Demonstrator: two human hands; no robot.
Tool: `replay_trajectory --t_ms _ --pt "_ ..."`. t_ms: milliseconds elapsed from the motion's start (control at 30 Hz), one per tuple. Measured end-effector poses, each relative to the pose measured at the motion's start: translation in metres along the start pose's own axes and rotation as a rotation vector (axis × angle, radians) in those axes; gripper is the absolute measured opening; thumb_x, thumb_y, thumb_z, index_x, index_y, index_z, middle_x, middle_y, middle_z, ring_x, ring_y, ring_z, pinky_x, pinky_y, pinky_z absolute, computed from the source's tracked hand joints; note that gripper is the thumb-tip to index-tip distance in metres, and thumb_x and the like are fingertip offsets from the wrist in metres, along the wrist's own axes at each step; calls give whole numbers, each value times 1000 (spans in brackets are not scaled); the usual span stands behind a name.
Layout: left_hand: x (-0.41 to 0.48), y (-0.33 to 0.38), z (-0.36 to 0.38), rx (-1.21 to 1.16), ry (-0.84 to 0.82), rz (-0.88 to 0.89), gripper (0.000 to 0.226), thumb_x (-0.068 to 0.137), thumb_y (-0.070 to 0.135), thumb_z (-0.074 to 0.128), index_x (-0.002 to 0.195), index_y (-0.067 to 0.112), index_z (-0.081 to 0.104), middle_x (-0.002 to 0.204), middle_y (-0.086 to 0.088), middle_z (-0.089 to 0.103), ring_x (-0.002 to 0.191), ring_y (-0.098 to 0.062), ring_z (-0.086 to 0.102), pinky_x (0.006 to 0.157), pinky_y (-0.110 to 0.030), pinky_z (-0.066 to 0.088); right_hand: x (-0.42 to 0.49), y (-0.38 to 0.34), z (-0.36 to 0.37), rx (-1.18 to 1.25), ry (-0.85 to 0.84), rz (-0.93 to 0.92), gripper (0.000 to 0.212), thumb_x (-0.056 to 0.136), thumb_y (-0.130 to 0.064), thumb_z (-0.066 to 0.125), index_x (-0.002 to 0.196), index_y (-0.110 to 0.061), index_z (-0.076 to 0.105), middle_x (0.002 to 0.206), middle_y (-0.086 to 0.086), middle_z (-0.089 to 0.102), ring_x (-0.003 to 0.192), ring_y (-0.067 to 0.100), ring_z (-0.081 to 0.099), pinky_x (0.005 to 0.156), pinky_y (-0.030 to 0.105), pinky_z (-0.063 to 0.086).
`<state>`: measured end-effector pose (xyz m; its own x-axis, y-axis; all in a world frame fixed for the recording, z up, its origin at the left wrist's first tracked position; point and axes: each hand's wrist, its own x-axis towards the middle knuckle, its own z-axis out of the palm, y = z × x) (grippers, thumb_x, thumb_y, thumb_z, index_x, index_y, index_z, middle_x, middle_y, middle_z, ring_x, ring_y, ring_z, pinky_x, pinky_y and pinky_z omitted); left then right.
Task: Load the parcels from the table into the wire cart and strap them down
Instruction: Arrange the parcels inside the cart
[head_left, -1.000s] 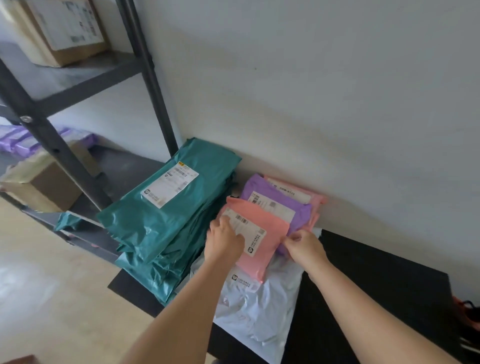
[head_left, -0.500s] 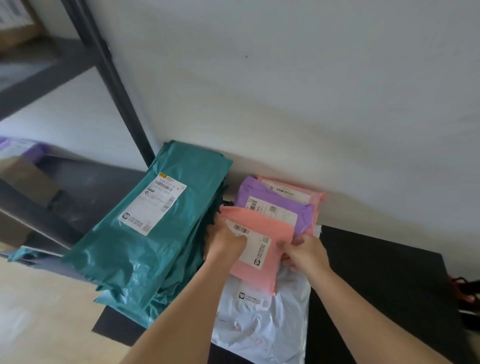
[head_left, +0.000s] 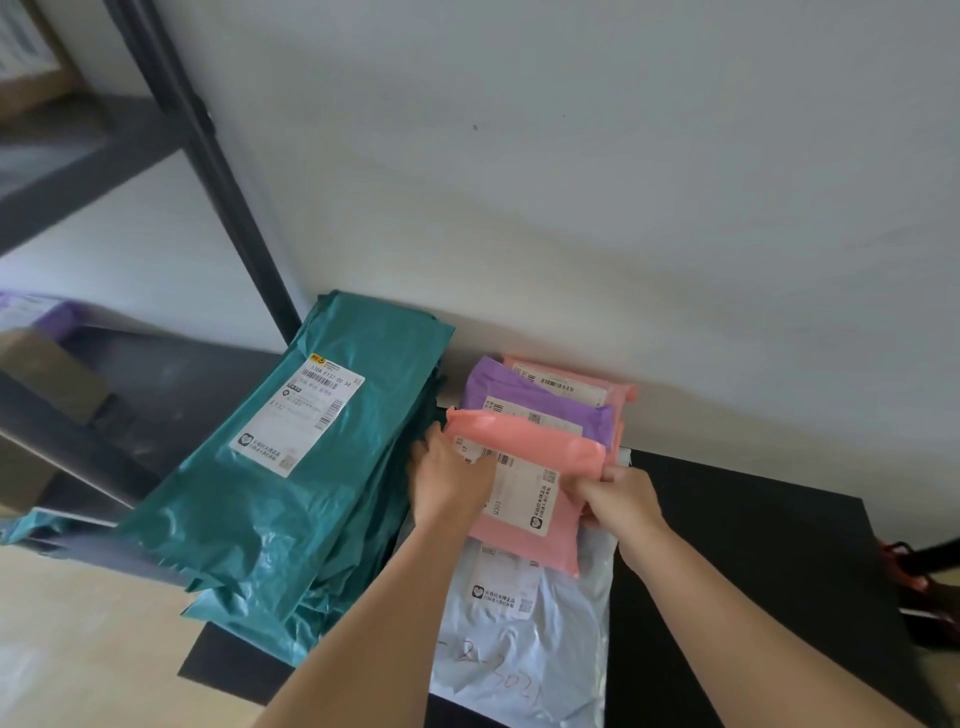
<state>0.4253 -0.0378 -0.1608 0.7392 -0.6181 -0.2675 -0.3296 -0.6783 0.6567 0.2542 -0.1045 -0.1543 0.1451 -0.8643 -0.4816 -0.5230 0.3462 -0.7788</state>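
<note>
The black table (head_left: 753, 545) fills the 5 o'clock part of the view, its far edge against the wall. The teal parcel stack (head_left: 291, 519) is the biggest load, at 8 o'clock, and overhangs the table's left edge towards the shelving rack (head_left: 223, 171). A white mailer (head_left: 524, 649) lies flat at 6 o'clock. On its far end sits a small pile, with the top pink parcel (head_left: 524, 447) over a purple parcel (head_left: 519, 387) and a rear pink parcel (head_left: 597, 379).

The left hand (head_left: 449, 478) clasps the top pink parcel's 9 o'clock edge, thumb on the label and fingers hidden down the side. The right hand (head_left: 618, 496) pinches its 3 o'clock edge.

These poly mailers look light, soft and slick, so they will likely sag and slide over one another. Gripping opposite edges, or scooping under the whole pile, seems safest.

Room is tight at 12 o'clock, where the wall stands, and at 9 o'clock, where the teal stack nearly touches the pile. Bare table lies open at 3 o'clock, so lifting up and back towards 6 o'clock looks easiest. The wire cart is not in view.
</note>
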Motion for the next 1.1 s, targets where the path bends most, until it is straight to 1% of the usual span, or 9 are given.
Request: replay_trajectory --t_ms 133,267,400,533,600,667,767,867,1100 --pt "0 8 -2 -106 14 23 70 81 25 61 146 15 35 133 -6 50 121 -24 51 100 -40 45 5 -4 -10 101 66 -31 9 83 -17 70 80 -9 72 81 6 73 71 16 68 59 26 52" --pt "1 13 -4 -196 -22 88 42 82 23 61 124 18 58 106 3 54 91 -12 58 71 -27 50 9 -7 -18 289 50 70 15 95 -24 57 93 -12 66 90 6 73 85 25 69 80 41 54" --pt "2 18 -1 -339 -52 66 36 85 29 65 120 21 59 110 4 55 97 -12 58 79 -30 51 11 -4 -24 365 112 133 28 98 -35 50 91 -13 66 87 7 73 81 29 69 74 40 53" --pt "4 19 0 -517 -55 -9 40 85 38 70 119 20 60 112 3 60 95 -8 59 62 -15 41 14 -6 -27 422 189 165 28 97 -34 51 91 -11 65 90 10 71 81 30 66 72 38 48" --pt "5 18 0 -550 -63 -17 40 84 45 69 114 19 62 106 4 64 91 -7 61 63 -18 45 16 -5 -26 425 215 157 27 97 -31 49 96 -10 65 95 11 70 86 30 67 76 39 50" --pt "6 20 0 -575 -101 -18 39 82 49 70 106 19 64 100 3 66 87 -8 63 64 -22 48 17 -5 -24 402 247 147 28 100 -31 46 102 -9 63 95 8 68 84 25 65 67 34 48" --pt "6 25 2 -617 -240 -43 35 77 43 77 97 16 66 93 2 69 79 -8 65 59 -23 53 16 -4 -20 409 290 116 28 102 -33 44 105 -12 61 92 4 66 79 19 62 58 30 42" --pt "8 29 8 -640 -364 -76 29 71 31 85 91 21 65 92 1 71 79 -13 68 62 -31 58 10 -2 -22 464 293 125 27 99 -37 47 100 -14 61 94 6 67 83 21 64 62 31 45" --pt "-5 56 41 -608 -520 -32 31 70 29 85 89 24 62 93 -1 71 85 -17 68 73 -34 57 -12 24 -55 608 386 199 28 92 -48 56 99 -21 60 93 4 70 82 23 67 57 31 49"
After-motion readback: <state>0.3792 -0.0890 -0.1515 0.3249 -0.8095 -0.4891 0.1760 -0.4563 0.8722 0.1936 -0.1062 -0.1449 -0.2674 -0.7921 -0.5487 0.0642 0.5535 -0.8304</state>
